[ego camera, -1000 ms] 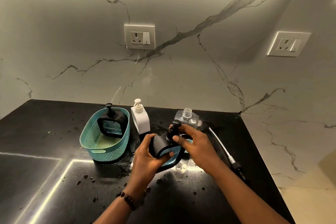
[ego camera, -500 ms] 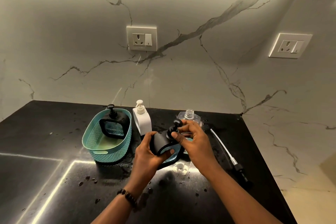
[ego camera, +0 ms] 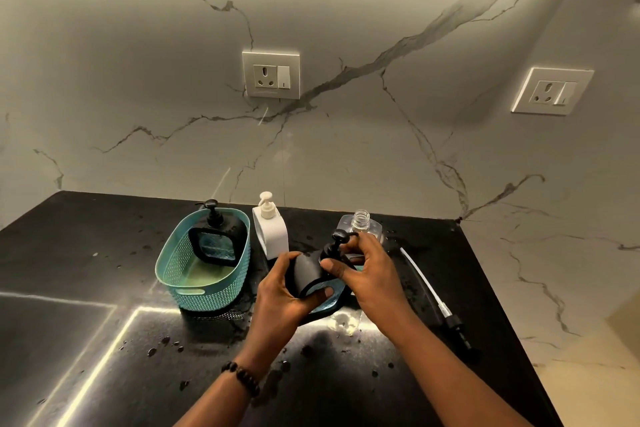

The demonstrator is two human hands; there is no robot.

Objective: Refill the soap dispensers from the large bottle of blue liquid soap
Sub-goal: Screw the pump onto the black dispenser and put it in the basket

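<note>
A black soap dispenser point(ego camera: 306, 270) with a blue window is tilted above the counter. My left hand point(ego camera: 278, 295) grips its body from the left. My right hand point(ego camera: 367, 270) pinches its black pump head point(ego camera: 337, 239) at the neck. Behind my right hand stands a clear bottle point(ego camera: 360, 220) with an open threaded neck and no cap. A second black dispenser point(ego camera: 216, 239) leans inside the teal basket point(ego camera: 194, 291). Between the basket and my hands stands a white pump dispenser point(ego camera: 270, 229). The large blue soap bottle is not in view.
A loose pump with a long white tube and black head point(ego camera: 429, 291) lies on the black counter point(ego camera: 86, 340) at the right, near its edge. Water drops dot the counter. Two wall sockets point(ego camera: 270, 75) sit on the marble backsplash.
Both hands stay on the black dispenser; my right fingers have shifted round the pump head. The view has dropped slightly.
</note>
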